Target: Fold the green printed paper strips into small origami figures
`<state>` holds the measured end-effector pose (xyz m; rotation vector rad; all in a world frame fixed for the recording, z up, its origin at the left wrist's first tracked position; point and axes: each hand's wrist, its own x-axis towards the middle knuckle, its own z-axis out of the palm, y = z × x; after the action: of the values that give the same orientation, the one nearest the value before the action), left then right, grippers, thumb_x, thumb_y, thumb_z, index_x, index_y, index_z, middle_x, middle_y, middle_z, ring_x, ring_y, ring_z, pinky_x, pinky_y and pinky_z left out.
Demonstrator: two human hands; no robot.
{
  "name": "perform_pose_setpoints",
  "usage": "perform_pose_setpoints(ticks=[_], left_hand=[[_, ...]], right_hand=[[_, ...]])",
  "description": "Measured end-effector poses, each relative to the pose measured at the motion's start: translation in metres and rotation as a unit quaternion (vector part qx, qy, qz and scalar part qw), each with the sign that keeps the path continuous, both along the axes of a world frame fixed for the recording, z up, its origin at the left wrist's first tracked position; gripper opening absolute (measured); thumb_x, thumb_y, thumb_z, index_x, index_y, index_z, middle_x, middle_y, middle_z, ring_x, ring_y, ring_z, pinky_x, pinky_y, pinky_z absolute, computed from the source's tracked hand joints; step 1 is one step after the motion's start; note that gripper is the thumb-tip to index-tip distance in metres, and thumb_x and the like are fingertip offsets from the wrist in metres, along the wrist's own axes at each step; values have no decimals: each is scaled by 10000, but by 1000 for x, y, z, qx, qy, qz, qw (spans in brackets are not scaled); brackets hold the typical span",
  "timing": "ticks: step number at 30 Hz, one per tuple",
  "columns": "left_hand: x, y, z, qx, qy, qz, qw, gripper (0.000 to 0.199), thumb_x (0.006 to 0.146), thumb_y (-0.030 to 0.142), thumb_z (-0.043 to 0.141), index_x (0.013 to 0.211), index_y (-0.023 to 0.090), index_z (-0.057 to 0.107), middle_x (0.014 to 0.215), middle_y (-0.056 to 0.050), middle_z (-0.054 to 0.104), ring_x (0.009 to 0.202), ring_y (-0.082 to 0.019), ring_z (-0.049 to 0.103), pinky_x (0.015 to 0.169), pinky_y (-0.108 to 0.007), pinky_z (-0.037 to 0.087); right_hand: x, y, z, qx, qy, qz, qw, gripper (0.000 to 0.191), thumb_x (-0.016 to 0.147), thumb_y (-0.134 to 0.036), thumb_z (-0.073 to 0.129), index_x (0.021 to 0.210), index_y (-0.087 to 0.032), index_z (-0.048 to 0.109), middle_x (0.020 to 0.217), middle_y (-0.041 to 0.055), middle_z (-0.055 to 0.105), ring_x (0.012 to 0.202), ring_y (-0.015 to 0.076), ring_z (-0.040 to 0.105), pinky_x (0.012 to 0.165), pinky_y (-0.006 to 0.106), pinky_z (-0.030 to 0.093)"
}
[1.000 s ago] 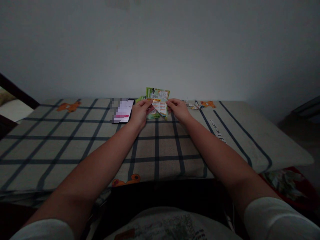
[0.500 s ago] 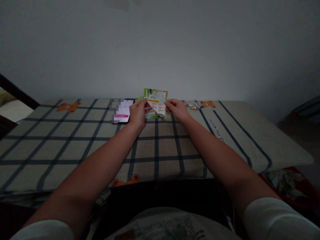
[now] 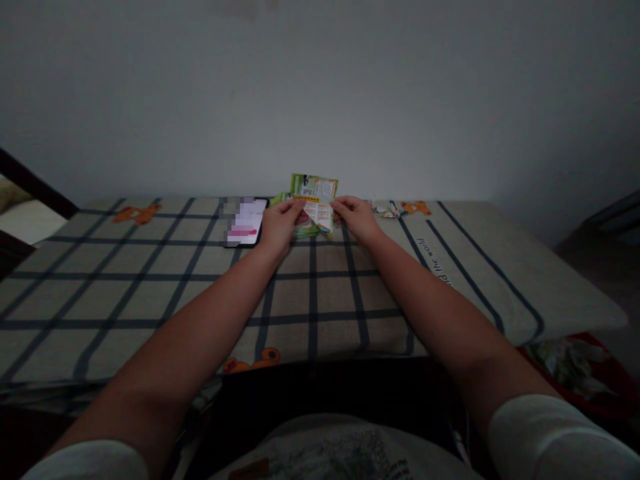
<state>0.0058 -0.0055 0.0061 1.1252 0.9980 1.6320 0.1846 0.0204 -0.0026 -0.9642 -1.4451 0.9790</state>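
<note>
- Two bare hands meet just right of the phone, the landmark here: a flat, dark-edged phone [image 3: 250, 223], lying screen up, seemingly so it can be seen beside the work.
- One green, white and yellow printed sheet [image 3: 320, 215], paper or film I cannot tell, is raised at mid-table, right of the phone, its print facing the person.
- The left hand [image 3: 275, 227], almost against the phone's right edge, has its grip clamped on the sheet's left side.
- The right hand [image 3: 357, 217], farther right of the phone, pinches the opposite side; holding both sides probably steadies the thin, slanting piece.
- Behind and beneath, a loose green printed pile [image 3: 306, 233] lies right of the phone, likely placed within easy reach.
- Some crumpled whitish printed scraps [image 3: 387, 210] sit well right of the phone, beyond the right hand.
- Past the phone's far edge, the pale grey wall [image 3: 320, 87] limits outward movement.
- Left of the phone and nearer the person, the plaid-covered table [image 3: 320, 293] offers broad room; leftward motion of the left hand could nudge the phone.
</note>
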Motion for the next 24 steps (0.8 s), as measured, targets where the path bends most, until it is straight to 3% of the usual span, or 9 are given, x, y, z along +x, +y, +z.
perform_pose_setpoints(ticks=[4, 12, 18, 24], left_hand=[[-1, 0, -1, 21, -6, 26, 999, 291, 785, 463, 735, 771, 174, 709, 807, -44, 703, 771, -154, 675, 718, -280, 583], [-5, 5, 0, 27, -16, 48, 998, 273, 701, 418, 779, 835, 192, 706, 911, -39, 717, 864, -162, 681, 759, -281, 564], [-12, 11, 0, 16, -18, 61, 998, 347, 714, 524, 770, 736, 199, 653, 745, -16, 644, 731, -136, 625, 632, -234, 511], [-10, 7, 1, 18, 16, 72, 997, 373, 783, 570, 720, 733, 211, 630, 710, -1, 595, 661, -125, 578, 562, -224, 470]], right_hand=[[0, 0, 0, 0, 2, 5, 1000, 336, 745, -513, 745, 818, -189, 695, 641, -21, 627, 581, 106, 536, 562, 244, 444], [0, 0, 1, -7, 2, -5, 1000, 303, 761, -484, 739, 814, -191, 685, 624, -30, 602, 584, 104, 529, 557, 240, 432], [0, -1, 1, 12, 13, -6, 1000, 287, 771, -475, 728, 791, -191, 689, 606, -31, 579, 566, 110, 514, 547, 252, 408], [-1, -2, 3, 18, 8, -9, 1000, 302, 760, -500, 727, 792, -203, 690, 600, -41, 575, 566, 107, 509, 564, 254, 419]])
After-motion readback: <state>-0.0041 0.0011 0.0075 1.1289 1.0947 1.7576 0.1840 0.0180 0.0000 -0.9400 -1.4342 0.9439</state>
